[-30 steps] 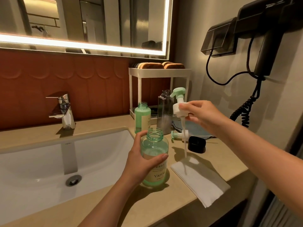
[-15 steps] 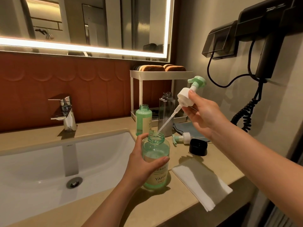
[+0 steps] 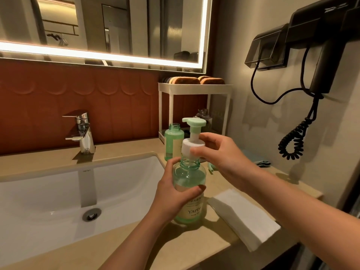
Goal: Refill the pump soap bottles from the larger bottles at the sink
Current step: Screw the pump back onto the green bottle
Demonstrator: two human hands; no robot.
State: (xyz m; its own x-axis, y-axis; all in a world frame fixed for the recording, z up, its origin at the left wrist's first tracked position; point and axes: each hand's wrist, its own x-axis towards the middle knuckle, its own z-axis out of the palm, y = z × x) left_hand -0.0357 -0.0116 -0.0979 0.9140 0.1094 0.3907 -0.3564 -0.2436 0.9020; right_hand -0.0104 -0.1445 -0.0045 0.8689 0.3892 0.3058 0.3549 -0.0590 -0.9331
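Observation:
A green pump soap bottle [image 3: 190,191] labelled YAPIN stands on the counter right of the sink. My left hand [image 3: 171,193] grips its body. My right hand [image 3: 218,154] pinches the white collar of the green-topped pump head [image 3: 192,136], which stands upright just above the bottle's open neck with its tube down inside. Behind them a second green bottle [image 3: 172,142] stands uncapped, and a dark clear bottle [image 3: 203,115] is half hidden behind the pump. Another pump head [image 3: 211,166] lies on the counter, mostly hidden by my right hand.
The white sink basin [image 3: 58,195] with a chrome tap [image 3: 83,131] fills the left. A folded white cloth [image 3: 245,217] lies at the counter's front edge on the right. A white two-tier rack [image 3: 194,88] stands in the corner. A black hairdryer [image 3: 321,55] with coiled cord hangs on the right wall.
My right hand has swung the pump head from tilted up at the right to upright over the bottle, sliding its tube into the neck. My left hand kept its hold on the bottle.

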